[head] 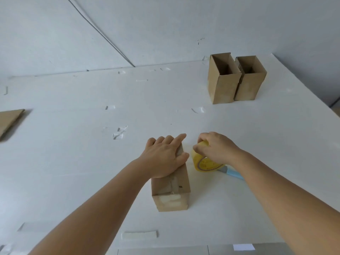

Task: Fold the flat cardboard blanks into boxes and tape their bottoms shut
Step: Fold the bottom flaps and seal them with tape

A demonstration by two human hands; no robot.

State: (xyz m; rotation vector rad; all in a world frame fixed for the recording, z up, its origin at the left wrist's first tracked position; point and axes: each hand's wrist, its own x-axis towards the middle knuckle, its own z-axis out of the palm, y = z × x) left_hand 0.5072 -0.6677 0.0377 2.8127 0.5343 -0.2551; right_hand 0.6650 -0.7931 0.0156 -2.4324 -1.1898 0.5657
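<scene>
A brown cardboard box (173, 197) stands upside down on the white table (73, 162) in front of me, with clear tape along its closed bottom and down its near side. My left hand (163, 155) lies flat on top of it, fingers straight, thumb over the right edge. Just to the right, my right hand (215, 148) grips a yellowish roll of clear tape (204, 162) that rests on the table beside the box.
Two folded boxes (235, 80) stand open side up at the back right. Flat cardboard blanks (9, 122) lie at the left edge. A light blue cutter (233, 173) lies under my right wrist. Scraps of tape (139, 235) are stuck about the table.
</scene>
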